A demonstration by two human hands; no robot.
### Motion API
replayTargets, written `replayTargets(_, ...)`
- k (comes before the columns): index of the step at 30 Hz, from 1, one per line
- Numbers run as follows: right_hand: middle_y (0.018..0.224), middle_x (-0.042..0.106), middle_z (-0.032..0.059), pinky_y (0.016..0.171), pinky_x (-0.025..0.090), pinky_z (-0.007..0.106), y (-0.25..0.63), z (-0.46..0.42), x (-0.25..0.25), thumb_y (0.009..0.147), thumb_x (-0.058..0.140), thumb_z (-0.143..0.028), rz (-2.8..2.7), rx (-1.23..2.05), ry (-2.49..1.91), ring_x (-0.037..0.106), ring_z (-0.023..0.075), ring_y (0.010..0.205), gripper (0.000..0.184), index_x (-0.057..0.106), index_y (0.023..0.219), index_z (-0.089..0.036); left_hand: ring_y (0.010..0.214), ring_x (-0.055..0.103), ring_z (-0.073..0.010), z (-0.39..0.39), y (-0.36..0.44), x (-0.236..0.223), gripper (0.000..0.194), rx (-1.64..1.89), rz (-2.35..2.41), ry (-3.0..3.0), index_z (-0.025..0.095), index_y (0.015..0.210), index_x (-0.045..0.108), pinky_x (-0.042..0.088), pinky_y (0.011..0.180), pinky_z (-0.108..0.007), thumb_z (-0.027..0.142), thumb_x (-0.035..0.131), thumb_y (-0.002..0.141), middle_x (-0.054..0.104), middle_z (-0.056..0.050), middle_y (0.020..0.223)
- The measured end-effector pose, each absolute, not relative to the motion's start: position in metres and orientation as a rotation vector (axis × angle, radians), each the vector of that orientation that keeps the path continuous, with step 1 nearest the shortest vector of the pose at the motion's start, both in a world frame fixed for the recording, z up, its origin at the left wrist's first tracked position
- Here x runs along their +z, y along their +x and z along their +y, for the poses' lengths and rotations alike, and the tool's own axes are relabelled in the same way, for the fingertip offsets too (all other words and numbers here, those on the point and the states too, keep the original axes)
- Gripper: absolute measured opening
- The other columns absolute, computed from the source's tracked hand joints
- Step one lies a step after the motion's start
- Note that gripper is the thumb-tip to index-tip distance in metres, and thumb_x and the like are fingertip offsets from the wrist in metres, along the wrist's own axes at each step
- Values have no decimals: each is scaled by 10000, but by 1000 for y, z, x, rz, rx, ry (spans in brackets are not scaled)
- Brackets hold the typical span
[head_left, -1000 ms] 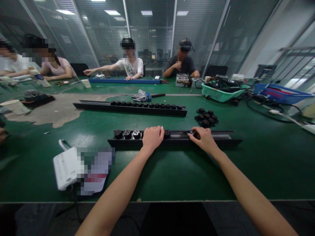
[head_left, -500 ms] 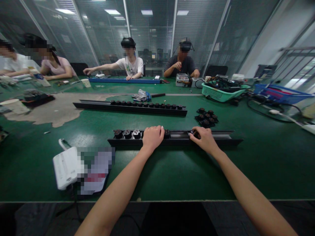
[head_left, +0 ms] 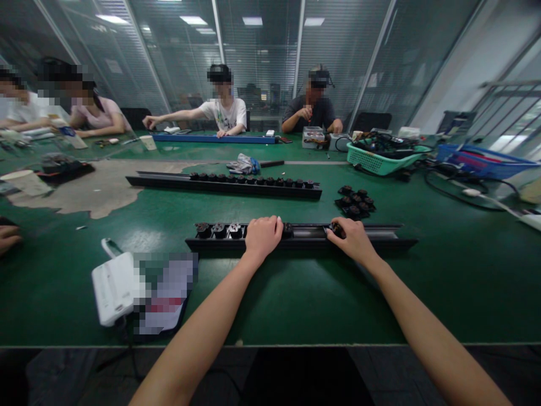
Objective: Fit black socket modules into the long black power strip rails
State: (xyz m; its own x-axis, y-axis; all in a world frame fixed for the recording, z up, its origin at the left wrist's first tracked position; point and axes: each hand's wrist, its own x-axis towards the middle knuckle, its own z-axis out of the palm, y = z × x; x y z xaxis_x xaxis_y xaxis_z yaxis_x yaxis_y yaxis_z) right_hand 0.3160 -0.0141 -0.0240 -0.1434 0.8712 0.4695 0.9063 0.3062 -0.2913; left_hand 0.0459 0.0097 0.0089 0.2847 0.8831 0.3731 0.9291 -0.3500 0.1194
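A black channel-shaped rail (head_left: 224, 244) lies lengthwise in front of me on the green table. Several round black socket modules (head_left: 218, 229) sit in its left part, and one more shows just right of my left hand. My left hand (head_left: 262, 235) is closed over the rail's middle, its fingers curled down and hiding what is beneath them. Farther right, my right hand (head_left: 351, 238) pinches a black socket module (head_left: 337, 229) between thumb and fingers, at the rail's channel. Whether that module is fully seated I cannot tell.
Behind lies a second black rail (head_left: 224, 187) with a row of modules, and loose modules (head_left: 355, 202) are heaped to its right. A white device (head_left: 113, 290) and a phone (head_left: 169, 293) lie front left. Farther back are a green basket (head_left: 380, 160) and co-workers.
Another person's hand has come in at the left edge of the table. My own hands have hardly moved; both stay at the near rail.
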Motion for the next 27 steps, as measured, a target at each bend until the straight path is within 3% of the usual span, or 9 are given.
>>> replayTargets(27, 905, 676, 82, 806, 377, 395, 318, -16, -22, 867, 504, -441, -1994, -81, -1594, 602, 253, 849, 269, 599, 971, -212, 821, 662, -231, 9, 46, 10, 480, -587, -1725, -2440, 169, 875, 665, 415, 770, -341, 371, 255, 1021, 722, -109, 896)
